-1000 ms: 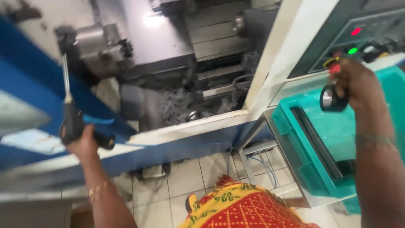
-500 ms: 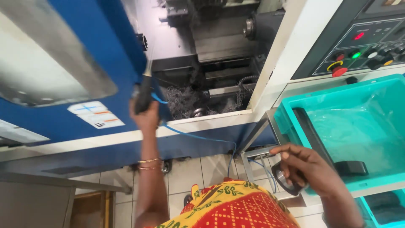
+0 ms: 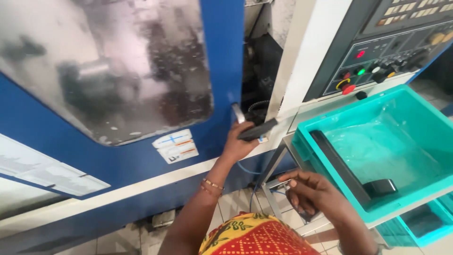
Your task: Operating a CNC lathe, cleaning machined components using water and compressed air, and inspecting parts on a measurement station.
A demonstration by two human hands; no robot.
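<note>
My left hand (image 3: 237,144) is closed around a black air gun (image 3: 257,130) with a thin blue hose (image 3: 245,168) hanging below it. It is pressed against the right edge of the machine's blue sliding door (image 3: 222,71), next to the metal door handle (image 3: 238,114). A narrow dark gap of the machine's inside (image 3: 257,80) shows right of the door. My right hand (image 3: 309,192) is lower, in front of the teal tray (image 3: 304,144), curled around a small dark round part (image 3: 302,212) that is mostly hidden by the fingers.
The door has a large smeared window (image 3: 118,71). A control panel (image 3: 391,52) with coloured buttons stands at the upper right. The tray, lined with clear plastic, holds a long black bar (image 3: 339,166). A metal frame (image 3: 276,177) carries it over the tiled floor (image 3: 233,204).
The blue door has slid right with my left hand until the opening is nearly covered. My right hand has come down from the control panel to in front of the tray.
</note>
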